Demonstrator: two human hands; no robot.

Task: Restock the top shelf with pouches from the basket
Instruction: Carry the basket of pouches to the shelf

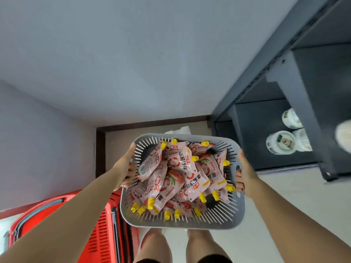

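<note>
A grey slotted basket [224, 223] hangs in the air in front of me, above my legs. It is heaped with several pink pouches [182, 168] with yellow caps. My left hand [126, 168] grips the basket's left rim, thumb on top and fingers underneath. My right hand [245, 173] grips the right rim through its handle slot. The dark grey shelf unit [269, 59] stands to the right; only its lower shelves show, and the top shelf is out of view.
A red shopping basket [98, 224] sits on the floor at lower left, beside my left arm. White round tubs [283, 142] stand on a low shelf at right. A grey wall with a dark skirting board [152, 123] is ahead.
</note>
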